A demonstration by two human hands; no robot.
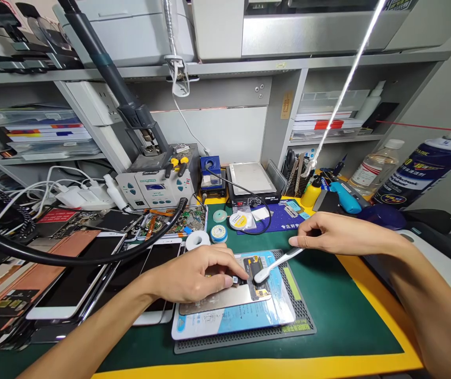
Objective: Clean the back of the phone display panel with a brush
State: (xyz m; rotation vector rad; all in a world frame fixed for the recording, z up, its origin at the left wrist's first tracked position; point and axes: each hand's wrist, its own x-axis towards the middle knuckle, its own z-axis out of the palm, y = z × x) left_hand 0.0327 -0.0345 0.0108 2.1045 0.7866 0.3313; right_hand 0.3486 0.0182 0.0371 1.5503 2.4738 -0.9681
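Observation:
My left hand (196, 276) rests on a phone screen (225, 298) lying back side up, its metal backing and a dark flex part showing. The thumb and forefinger are bent close together at the screen's black flex cable, holding it down. A white toothbrush (276, 265) is pinched between the thumb and fingers of my right hand (322, 234). Its head touches the dark end of the screen, and the bristles are hidden underneath. Beneath the screen is a blue and white card (278, 310), on top of a grey perforated mat (306, 321).
Several phones and parts, including a white phone (77, 276), crowd the left side under a black hose (91, 259). Behind stand a soldering station (154, 184), a small hot plate (251, 179) and a yellow bottle (311, 193). A spray can (422, 168) stands at right.

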